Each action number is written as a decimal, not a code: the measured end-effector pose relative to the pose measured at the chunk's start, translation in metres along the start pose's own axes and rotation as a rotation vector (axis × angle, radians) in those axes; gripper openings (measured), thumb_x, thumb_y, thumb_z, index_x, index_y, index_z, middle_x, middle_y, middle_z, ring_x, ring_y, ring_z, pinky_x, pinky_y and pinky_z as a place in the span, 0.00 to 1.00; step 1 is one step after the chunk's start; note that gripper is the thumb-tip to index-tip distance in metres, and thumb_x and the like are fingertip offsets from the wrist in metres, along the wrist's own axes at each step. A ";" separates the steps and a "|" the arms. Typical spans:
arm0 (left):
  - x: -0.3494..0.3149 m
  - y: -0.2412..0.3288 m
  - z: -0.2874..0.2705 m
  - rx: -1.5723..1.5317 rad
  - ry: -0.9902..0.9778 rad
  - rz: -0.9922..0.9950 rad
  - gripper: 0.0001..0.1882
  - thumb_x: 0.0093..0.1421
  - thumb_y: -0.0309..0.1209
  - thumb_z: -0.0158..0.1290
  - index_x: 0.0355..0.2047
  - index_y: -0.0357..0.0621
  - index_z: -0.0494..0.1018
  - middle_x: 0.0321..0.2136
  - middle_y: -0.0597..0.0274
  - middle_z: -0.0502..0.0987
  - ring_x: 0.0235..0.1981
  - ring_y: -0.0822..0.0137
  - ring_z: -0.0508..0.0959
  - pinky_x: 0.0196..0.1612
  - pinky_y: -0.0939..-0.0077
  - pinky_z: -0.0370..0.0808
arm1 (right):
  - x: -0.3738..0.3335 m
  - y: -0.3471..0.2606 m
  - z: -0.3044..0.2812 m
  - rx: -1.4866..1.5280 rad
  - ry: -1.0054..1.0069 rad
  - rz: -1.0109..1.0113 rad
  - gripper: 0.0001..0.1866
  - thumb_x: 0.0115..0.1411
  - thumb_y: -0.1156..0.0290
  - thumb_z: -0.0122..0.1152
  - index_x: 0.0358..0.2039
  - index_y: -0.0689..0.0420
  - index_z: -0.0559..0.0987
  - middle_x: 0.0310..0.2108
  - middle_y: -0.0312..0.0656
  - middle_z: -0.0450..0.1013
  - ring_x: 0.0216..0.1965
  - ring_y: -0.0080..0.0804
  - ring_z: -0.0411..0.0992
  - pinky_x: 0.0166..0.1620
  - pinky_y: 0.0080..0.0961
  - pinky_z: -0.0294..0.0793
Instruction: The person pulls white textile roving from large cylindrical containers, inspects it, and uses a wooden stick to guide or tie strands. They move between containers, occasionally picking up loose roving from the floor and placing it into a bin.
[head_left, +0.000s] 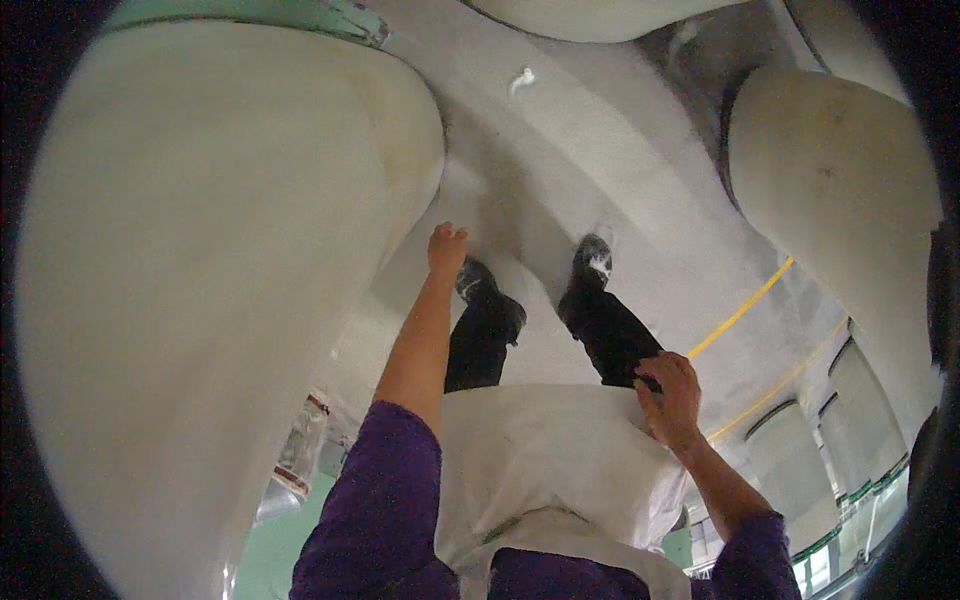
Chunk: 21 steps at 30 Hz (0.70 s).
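Note:
My left hand (447, 250) is stretched out ahead, above the floor and close to the large cream-white rounded surface on the left. Its fingers are bent loosely and a little apart, with nothing visible in them. By the right edge of my white apron (560, 440) is my right hand (673, 398). Its fingers are spread and slightly curved, and they hold nothing that I can see. Purple sleeves cover my upper arms. Below the apron show my dark trousers and dark shoes (593, 258), the right one with white marks.
A big cream-white rounded form (220, 250) fills the left side. Another (835, 160) stands at right, and several more at lower right. A small white scrap (522, 80) lies on the grey floor (620, 170) ahead. Yellow lines (745, 305) cross the floor on the right.

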<state>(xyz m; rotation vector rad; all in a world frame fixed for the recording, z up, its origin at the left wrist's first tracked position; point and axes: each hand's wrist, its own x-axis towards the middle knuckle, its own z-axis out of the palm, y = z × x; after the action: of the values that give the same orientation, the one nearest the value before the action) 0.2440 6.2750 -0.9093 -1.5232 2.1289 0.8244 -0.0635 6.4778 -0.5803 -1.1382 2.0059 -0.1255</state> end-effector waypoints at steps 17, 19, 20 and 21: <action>0.108 -0.037 0.150 -0.536 0.614 -0.815 0.21 0.51 0.43 0.60 0.38 0.38 0.75 0.38 0.46 0.76 0.36 0.52 0.77 0.39 0.61 0.74 | 0.079 -0.001 -0.006 -0.057 0.040 -0.173 0.07 0.44 0.69 0.61 0.27 0.52 0.77 0.35 0.41 0.76 0.44 0.45 0.71 0.49 0.44 0.69; 0.108 -0.039 0.153 -0.533 0.554 -0.705 0.20 0.53 0.43 0.56 0.33 0.36 0.76 0.37 0.47 0.76 0.35 0.51 0.77 0.40 0.61 0.73 | 0.080 -0.004 -0.006 -0.054 0.031 -0.179 0.08 0.43 0.69 0.61 0.27 0.52 0.78 0.35 0.40 0.76 0.44 0.45 0.71 0.48 0.42 0.70; 0.104 -0.036 0.153 -0.516 0.537 -0.645 0.19 0.55 0.43 0.54 0.32 0.36 0.76 0.36 0.47 0.76 0.35 0.51 0.77 0.40 0.61 0.73 | 0.079 -0.005 -0.005 -0.054 0.014 -0.177 0.08 0.43 0.69 0.62 0.28 0.52 0.78 0.35 0.40 0.76 0.44 0.44 0.71 0.48 0.42 0.70; 0.100 -0.032 0.151 -0.531 0.405 -0.525 0.19 0.56 0.43 0.53 0.32 0.35 0.76 0.36 0.47 0.77 0.35 0.50 0.77 0.41 0.61 0.73 | 0.077 -0.006 -0.005 -0.056 0.006 -0.195 0.09 0.43 0.69 0.62 0.28 0.52 0.78 0.35 0.40 0.76 0.44 0.44 0.71 0.48 0.41 0.70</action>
<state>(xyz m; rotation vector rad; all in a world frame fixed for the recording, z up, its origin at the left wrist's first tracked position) 0.2379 6.2961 -1.0914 -2.5645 1.6610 0.9873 -0.0836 6.4141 -0.6199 -1.3700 1.9107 -0.1734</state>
